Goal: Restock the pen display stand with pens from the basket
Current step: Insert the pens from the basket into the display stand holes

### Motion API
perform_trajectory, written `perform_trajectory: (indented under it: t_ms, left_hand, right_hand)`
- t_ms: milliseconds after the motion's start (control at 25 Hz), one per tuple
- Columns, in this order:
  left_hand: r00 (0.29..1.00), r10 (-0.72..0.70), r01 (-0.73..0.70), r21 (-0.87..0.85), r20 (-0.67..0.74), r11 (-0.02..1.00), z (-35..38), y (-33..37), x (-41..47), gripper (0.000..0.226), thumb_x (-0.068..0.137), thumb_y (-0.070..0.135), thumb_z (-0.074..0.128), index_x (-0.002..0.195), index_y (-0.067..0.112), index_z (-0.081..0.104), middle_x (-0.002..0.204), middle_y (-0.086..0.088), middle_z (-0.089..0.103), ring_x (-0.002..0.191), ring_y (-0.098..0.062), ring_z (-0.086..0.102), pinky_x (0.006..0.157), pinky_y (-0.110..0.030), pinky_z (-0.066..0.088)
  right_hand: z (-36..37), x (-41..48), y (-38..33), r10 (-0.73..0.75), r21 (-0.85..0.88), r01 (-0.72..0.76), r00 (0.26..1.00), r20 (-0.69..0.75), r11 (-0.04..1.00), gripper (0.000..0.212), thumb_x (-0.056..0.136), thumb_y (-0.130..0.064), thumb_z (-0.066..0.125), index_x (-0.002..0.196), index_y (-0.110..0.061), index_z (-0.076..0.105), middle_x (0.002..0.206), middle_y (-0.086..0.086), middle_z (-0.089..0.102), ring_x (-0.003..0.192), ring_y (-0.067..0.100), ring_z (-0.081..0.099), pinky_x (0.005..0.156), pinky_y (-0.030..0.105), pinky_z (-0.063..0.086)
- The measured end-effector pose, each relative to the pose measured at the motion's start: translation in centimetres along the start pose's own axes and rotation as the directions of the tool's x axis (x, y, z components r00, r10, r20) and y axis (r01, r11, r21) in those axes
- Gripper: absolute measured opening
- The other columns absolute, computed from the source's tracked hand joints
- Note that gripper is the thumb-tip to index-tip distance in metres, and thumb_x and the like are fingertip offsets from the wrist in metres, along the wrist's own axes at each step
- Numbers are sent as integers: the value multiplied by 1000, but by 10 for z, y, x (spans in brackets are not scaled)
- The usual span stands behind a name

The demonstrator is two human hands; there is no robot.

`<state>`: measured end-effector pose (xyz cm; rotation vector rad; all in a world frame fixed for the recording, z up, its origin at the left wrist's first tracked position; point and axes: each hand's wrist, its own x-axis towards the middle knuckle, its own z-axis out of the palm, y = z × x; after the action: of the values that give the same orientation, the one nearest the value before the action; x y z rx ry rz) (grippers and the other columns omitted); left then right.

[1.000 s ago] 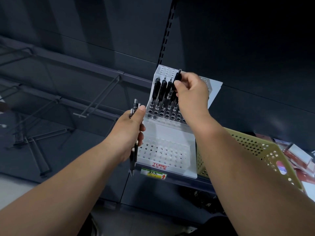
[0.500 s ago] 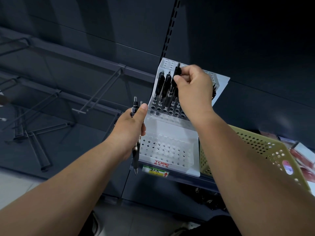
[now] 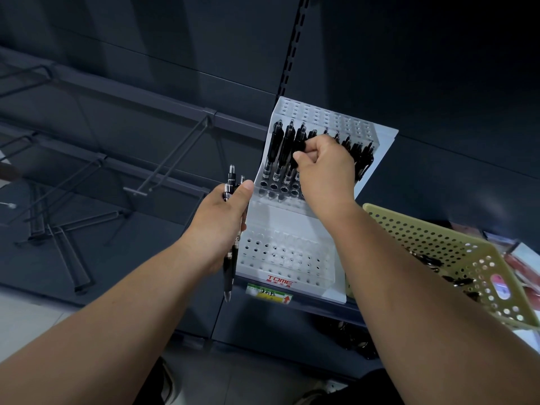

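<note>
Dark grey metal back panels cover the wall, divided by a slotted upright. On the left, long wire display hooks jut from horizontal rails. A shelf edge carries a green-and-white price label. At lower left lies what seems to be pale floor. The light is dim.

The pen display stand sits on a shelf. A row of pens stands in its rear upper tier. The basket stands just right of the stand. The left grip holds a bundle of pens at the stand's left edge. The right grip is over the upper tier, pinching a pen. Hooks lie left of the stand.
</note>
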<state>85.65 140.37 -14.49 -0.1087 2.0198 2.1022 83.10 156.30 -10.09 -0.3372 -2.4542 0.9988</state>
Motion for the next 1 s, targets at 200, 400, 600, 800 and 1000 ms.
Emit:
perform_trajectory:
  t_ms: [200,400,600,800,1000]
  left_hand:
    - [999,16,-14,-40,40,999,0,4,-5,30,88,44,61,65,30,50,59,4,44,51,-12,40,52,-29,32]
    - [1000,2,-2,-17,20,1000,3,15,-18,32,87,47,62,72,18,56,65,1,54,54,-14,44,54,-29,37]
    - [1000,5,-5,21,7,1000,1,22,-30,34,87,48,61,76,15,63,65,2,59,59,-17,47,56,-31,41]
    - [999,-42,43,-10,33,999,9,24,-37,26,92,40,58,87,16,67,73,2,62,60,-13,50,55,-26,41]
    - [978,-84,114,-151,192,982,21,35,-53,21,89,32,62,86,12,65,65,0,60,49,-7,49,40,-18,39]
  right_hand:
    - [0,1,2,-1,1,1,1000,3,1000,11,95,-19,59,103,-14,64,79,-8,62,76,12,63,69,27,50]
    - [-3,5,1,2,-39,0,999,32,999,12,92,-24,63,93,-12,66,81,3,69,78,20,66,74,36,54]
    - [-15,-11,10,87,38,-91,992,87,995,14,91,-26,63,77,-25,62,75,-4,68,75,17,68,75,44,57]
    - [-28,-48,-5,132,361,-225,955,264,905,11,95,-16,57,88,-20,66,87,-1,70,68,5,64,66,27,55]
    - [-43,-65,-18,95,485,-482,774,626,730,16,99,-23,53,101,-20,69,93,-4,69,88,8,61,91,33,50]
